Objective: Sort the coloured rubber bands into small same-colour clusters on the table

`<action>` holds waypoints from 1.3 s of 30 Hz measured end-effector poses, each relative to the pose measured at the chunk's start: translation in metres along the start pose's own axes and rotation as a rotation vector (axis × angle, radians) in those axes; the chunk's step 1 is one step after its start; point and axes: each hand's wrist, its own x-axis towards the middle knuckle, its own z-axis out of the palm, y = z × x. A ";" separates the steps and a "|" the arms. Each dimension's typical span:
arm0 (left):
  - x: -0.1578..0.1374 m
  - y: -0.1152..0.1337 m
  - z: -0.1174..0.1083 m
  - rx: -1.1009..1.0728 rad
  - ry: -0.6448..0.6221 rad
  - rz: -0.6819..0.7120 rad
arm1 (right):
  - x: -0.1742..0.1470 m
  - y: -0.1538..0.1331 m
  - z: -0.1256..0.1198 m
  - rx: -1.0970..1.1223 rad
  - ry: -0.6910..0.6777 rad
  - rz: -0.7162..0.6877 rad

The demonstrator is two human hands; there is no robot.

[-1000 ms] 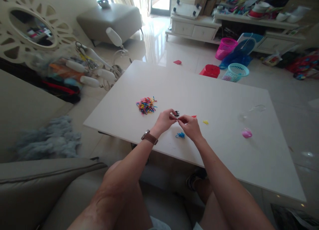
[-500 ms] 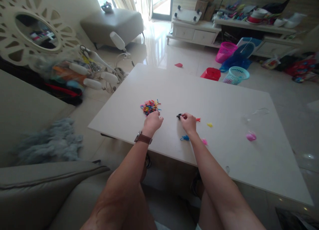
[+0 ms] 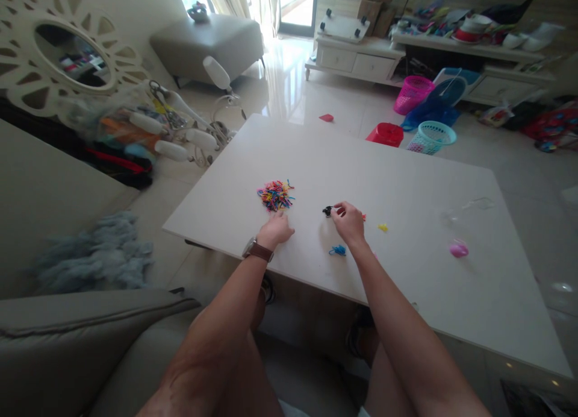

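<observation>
A loose pile of short multicoloured strands (image 3: pixel 275 196) lies on the white table (image 3: pixel 311 158). Just at its near edge is my left hand (image 3: pixel 276 229), wearing a wristwatch; its fingers reach out with the thumb apart, and nothing shows in them. To the right, my right hand (image 3: pixel 349 222) pinches at a small clump of black strands (image 3: pixel 327 211) on the tabletop. A blue clump (image 3: pixel 338 250) lies nearer to me, and a yellow one (image 3: pixel 383 227) sits beyond my right hand. An orange-red bit (image 3: pixel 363 217) is mostly hidden behind that hand.
A shiny purple-pink object (image 3: pixel 459 249) and something clear (image 3: pixel 449 216) are on the table's right part. Past the far edge stand a red stool (image 3: pixel 385 134) and a turquoise basket (image 3: pixel 432 137). A grey sofa (image 3: pixel 90 344) is at my left.
My left hand has drawn back slightly from the pile and its fingers have loosened. My right hand stays at the black clump, shifted only slightly. The pink clump is now almost covered by my right arm.
</observation>
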 end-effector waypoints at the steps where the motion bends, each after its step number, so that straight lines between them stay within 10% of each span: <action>1: 0.000 0.001 0.000 0.005 0.009 -0.014 | -0.001 -0.002 -0.004 0.005 -0.004 -0.008; 39: -0.002 0.014 -0.012 0.064 0.004 -0.161 | -0.022 0.005 -0.054 -0.008 -0.066 -0.104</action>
